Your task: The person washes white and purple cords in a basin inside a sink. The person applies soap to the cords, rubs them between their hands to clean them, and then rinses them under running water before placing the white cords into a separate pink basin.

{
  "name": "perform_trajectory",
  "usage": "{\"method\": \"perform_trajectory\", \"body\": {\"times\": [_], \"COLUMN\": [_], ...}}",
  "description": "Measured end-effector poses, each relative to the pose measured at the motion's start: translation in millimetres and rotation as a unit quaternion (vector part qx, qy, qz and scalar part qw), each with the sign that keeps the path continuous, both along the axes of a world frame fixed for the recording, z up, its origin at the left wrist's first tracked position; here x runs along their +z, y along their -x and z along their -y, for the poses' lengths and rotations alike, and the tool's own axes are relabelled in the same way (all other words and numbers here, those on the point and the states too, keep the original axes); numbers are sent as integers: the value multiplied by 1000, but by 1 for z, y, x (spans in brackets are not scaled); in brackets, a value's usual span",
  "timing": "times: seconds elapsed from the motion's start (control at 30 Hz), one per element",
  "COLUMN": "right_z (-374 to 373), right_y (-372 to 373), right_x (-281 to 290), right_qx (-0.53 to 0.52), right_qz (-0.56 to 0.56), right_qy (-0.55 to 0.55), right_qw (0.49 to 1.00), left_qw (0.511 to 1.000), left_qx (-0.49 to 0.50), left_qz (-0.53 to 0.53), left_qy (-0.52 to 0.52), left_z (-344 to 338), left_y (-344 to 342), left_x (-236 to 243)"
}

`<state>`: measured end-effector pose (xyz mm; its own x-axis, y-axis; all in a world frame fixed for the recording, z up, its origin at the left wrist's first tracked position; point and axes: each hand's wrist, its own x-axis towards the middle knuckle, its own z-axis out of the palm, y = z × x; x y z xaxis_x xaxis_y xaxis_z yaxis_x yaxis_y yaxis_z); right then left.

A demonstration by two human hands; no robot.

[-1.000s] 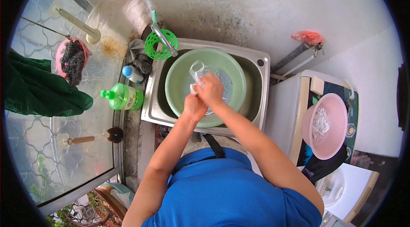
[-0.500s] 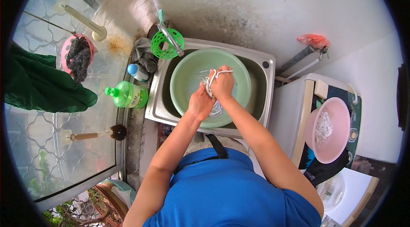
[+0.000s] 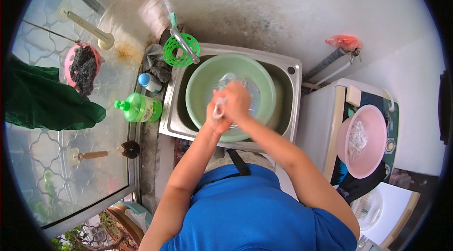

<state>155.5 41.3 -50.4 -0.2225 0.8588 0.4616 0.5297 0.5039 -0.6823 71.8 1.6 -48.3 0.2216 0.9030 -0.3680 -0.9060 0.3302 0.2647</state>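
My left hand [image 3: 218, 119] and my right hand [image 3: 237, 100] are closed together around a bunch of white laces [image 3: 219, 108], slightly blurred by motion, over a pale green basin [image 3: 195, 91]. More white strands lie in the water at the basin's bottom, partly hidden by my hands. The basin sits inside a steel sink [image 3: 293, 76], below a chrome faucet [image 3: 184, 44] from which a green perforated basket [image 3: 191, 42] hangs.
At left are a green soap bottle [image 3: 141, 108], a blue-capped bottle [image 3: 149, 82], a grey rag [image 3: 155, 57], a green cloth [image 3: 56, 104] and a pink holder [image 3: 73, 62]. At right, a pink bowl [image 3: 373, 142] of white laces rests on an appliance [image 3: 316, 119].
Compared with half a second ago, my clasped hands sit lower and slightly left, the right one over the left, and the white laces are bunched differently between them.
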Motion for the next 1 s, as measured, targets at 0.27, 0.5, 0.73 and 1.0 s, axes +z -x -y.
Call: {"method": "perform_trajectory", "body": {"times": [0.27, 0.5, 0.73, 1.0], "right_z": [-35, 9, -31, 40], "right_y": [-10, 45, -16, 23], "right_x": [-36, -40, -35, -5], "right_qx": [-116, -183, -75, 11], "right_qz": [76, 66, 27, -261], "right_qy": [141, -82, 28, 144], "right_qw": [980, 978, 996, 954], "left_qw": [1000, 996, 999, 993], "left_qx": [7, -54, 10, -39], "left_qz": [-19, 13, 8, 61], "left_qy": [-11, -72, 34, -89], "left_z": [2, -9, -1, -12], "left_y": [-4, -4, -16, 9], "left_x": [-13, -15, -4, -43]}}
